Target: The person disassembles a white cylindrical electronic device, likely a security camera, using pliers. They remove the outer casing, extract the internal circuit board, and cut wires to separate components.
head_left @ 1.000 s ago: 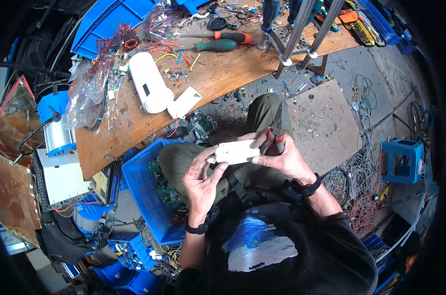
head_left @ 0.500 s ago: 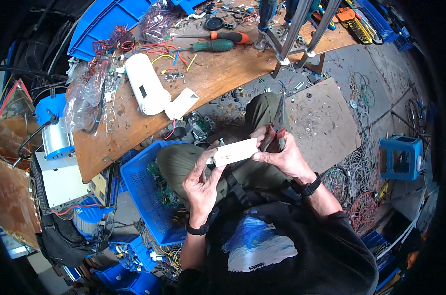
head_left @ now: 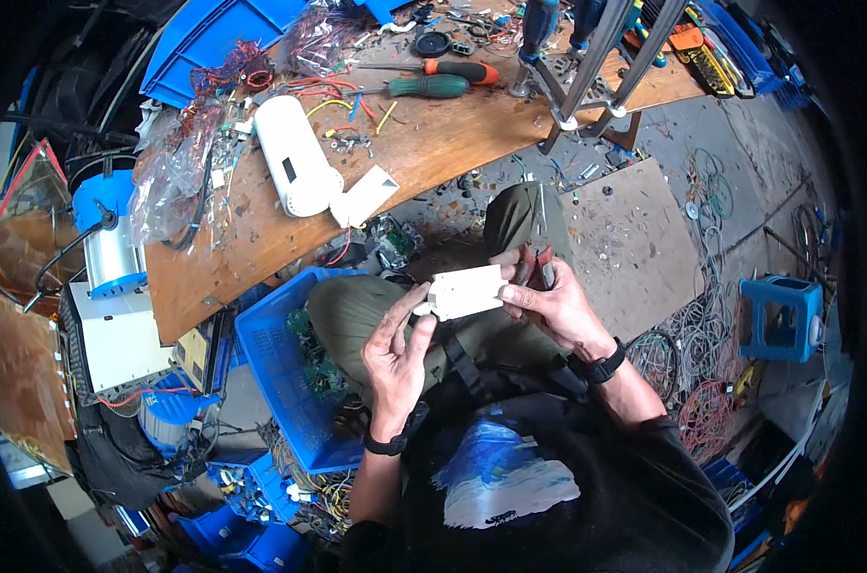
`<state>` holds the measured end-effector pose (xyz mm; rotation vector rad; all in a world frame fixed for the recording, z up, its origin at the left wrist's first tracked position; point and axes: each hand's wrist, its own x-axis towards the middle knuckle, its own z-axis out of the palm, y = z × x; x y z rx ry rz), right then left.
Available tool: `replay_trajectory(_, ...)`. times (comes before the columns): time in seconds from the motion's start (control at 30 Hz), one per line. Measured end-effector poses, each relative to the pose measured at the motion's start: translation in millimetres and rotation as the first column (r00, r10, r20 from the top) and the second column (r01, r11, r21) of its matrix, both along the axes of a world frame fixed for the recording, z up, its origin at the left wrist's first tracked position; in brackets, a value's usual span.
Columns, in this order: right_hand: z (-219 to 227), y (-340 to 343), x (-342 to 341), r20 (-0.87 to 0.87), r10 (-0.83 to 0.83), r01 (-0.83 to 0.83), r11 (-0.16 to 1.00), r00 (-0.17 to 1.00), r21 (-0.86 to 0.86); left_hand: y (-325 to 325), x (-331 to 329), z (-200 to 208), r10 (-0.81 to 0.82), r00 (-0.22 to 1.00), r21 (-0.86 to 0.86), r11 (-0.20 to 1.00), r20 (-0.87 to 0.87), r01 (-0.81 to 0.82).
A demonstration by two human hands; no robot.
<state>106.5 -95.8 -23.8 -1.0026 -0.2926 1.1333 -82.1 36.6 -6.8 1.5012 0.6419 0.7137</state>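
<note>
Over my lap, both hands hold a small white plastic housing, roughly box-shaped. My left hand grips its left end between thumb and fingers. At the other end, the thumb and fingers of my right hand pinch it. Red-handled pliers are also tucked in my right hand, with their narrow jaws pointing away from me. On the bench beyond lies a white cylindrical casing, joined to a smaller white bracket with a red wire hanging below.
The wooden bench carries a green-handled screwdriver, an orange-and-black screwdriver, wires and scraps. A blue basket of circuit boards stands left of my legs. Right are a cardboard sheet, tangled cables and a blue stool.
The white housing has been turned in my hands, so a broader face shows. Both hands stay on it, and the pliers remain in my right hand. The whole view has shifted slightly.
</note>
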Motion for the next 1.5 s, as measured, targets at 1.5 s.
replay_trajectory(1.5, -35.9, -148.2, 91.4, -0.465, -0.352, 0.263, 0.933, 0.812, -0.248, 66.3, -57.5, -83.0, 0.045, 0.987, -0.359, 0.928, -0.153, -0.098)
